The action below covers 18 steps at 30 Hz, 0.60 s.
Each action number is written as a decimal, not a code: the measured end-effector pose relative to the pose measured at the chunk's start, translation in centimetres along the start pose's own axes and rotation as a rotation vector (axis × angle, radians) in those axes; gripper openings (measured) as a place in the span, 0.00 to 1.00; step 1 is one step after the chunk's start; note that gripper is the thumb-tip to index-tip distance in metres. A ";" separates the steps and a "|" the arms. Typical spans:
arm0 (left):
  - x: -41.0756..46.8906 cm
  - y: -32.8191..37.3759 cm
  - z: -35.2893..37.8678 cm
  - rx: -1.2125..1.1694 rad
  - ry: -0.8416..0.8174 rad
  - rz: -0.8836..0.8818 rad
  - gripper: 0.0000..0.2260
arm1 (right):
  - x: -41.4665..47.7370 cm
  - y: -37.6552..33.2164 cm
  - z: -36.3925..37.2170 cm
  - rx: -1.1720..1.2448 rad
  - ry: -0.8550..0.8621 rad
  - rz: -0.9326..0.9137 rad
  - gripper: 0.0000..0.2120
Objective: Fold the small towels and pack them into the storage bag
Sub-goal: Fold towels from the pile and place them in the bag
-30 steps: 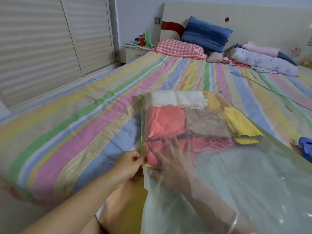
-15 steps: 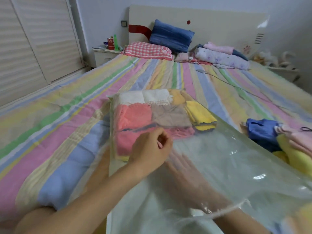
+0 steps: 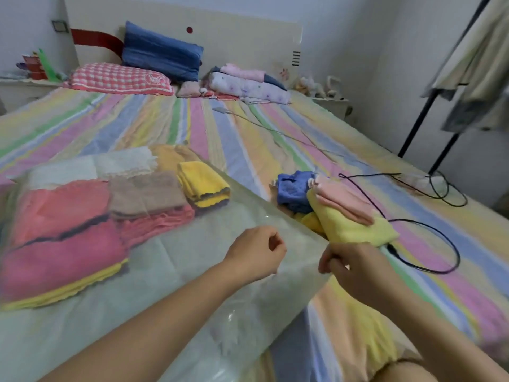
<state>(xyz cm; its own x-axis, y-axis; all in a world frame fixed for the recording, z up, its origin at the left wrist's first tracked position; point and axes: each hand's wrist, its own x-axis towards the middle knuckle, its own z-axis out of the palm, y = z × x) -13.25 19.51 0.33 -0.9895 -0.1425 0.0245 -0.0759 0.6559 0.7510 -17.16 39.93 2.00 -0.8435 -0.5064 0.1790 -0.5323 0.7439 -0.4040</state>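
Storage bag (image 3: 192,277) beneath left hand (image 3: 256,252), against right hand (image 3: 355,268) (towels (image 3: 68,230) inside)

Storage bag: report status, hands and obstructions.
Right hand pinches storage bag edge; left hand curled over it, grip unclear. Folded towels inside; loose pile outside. Black cable loops by pile.

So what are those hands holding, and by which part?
The right hand pinches the storage bag at its right edge. The left hand is curled over the bag; whether it grips the film cannot be told.
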 end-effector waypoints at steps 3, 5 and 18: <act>0.8 0.1 1.5 0.020 -0.017 -0.022 0.06 | 2.0 2.4 -0.2 0.042 0.232 0.069 0.11; 1.1 -0.2 2.3 0.047 -0.048 -0.057 0.05 | 3.8 4.1 0.2 -0.036 0.275 0.089 0.16; 1.5 -1.4 3.1 -0.273 -0.168 -0.318 0.07 | 13.7 9.6 1.8 -0.368 0.128 0.101 0.26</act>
<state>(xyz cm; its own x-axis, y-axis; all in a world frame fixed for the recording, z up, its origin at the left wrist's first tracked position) -15.03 20.72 -2.73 -0.9301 -0.1688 -0.3262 -0.3667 0.3761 0.8509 -33.72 39.34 -1.07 -0.8828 -0.3816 0.2741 -0.4165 0.9055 -0.0809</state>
